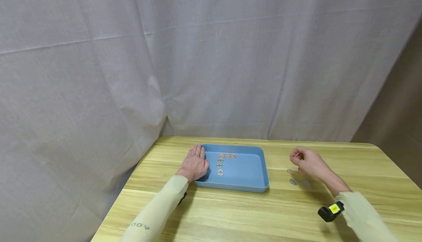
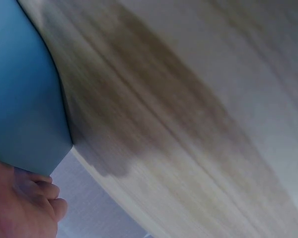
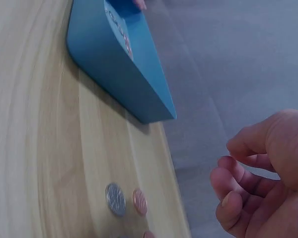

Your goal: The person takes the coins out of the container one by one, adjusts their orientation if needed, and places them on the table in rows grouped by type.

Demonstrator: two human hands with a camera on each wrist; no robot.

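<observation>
In the head view, a shallow blue tray (image 1: 245,168) lies on the wooden table. My left hand (image 1: 193,163) rests over its left rim, fingers straight and pointing away from me. Inside the tray, copper coins (image 1: 227,156) form a short row at the back, and silver coins (image 1: 219,165) run toward me from its left end. My right hand (image 1: 308,161) is raised right of the tray, thumb and forefinger pinching a small coin mostly hidden by the fingertips. Below that hand lie a copper coin (image 3: 140,202) and a silver coin (image 3: 115,199), with others close by.
The wooden table (image 1: 204,212) reaches back to a grey curtain (image 1: 217,70) hanging behind it. A black wrist camera (image 1: 327,213) with a yellow label is worn on the right wrist. The tray's raised walls stand between the loose coins and those inside.
</observation>
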